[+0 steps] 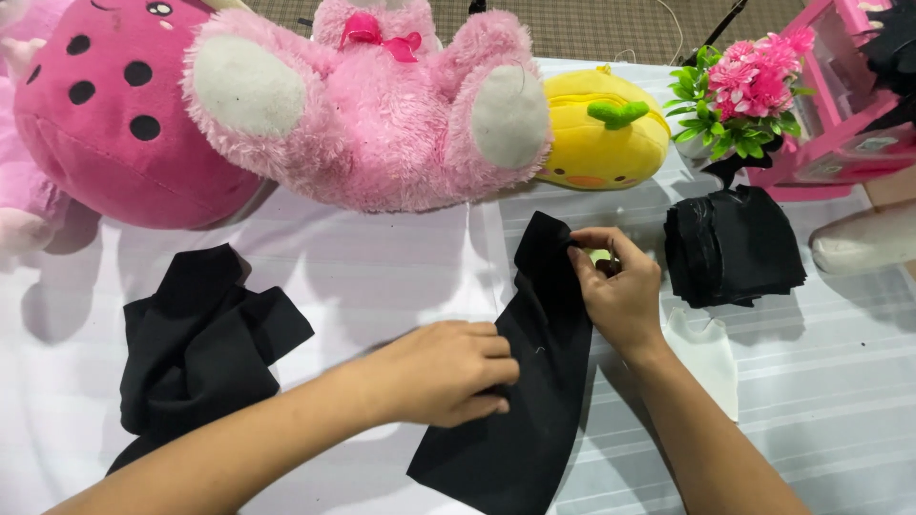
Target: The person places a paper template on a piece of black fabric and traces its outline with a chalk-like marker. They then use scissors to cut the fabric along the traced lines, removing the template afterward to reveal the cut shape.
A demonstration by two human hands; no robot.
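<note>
A long strip of black cloth [534, 381] lies on the white striped table cover [382, 277], running from the front edge toward the middle. My left hand [448, 372] presses flat on the strip's left edge, fingers together. My right hand [618, 291] pinches the strip's upper end between thumb and fingers, with something small and pale green half hidden in its palm.
A crumpled black cloth [196, 348] lies at the left. A stack of black fabric pieces [735, 246] sits at the right, a white cloth piece [708, 355] below it. Behind stand a pink teddy [382, 105], a magenta spotted plush [105, 114], a yellow plush [596, 129], pink flowers [749, 91] and a pink box [840, 105].
</note>
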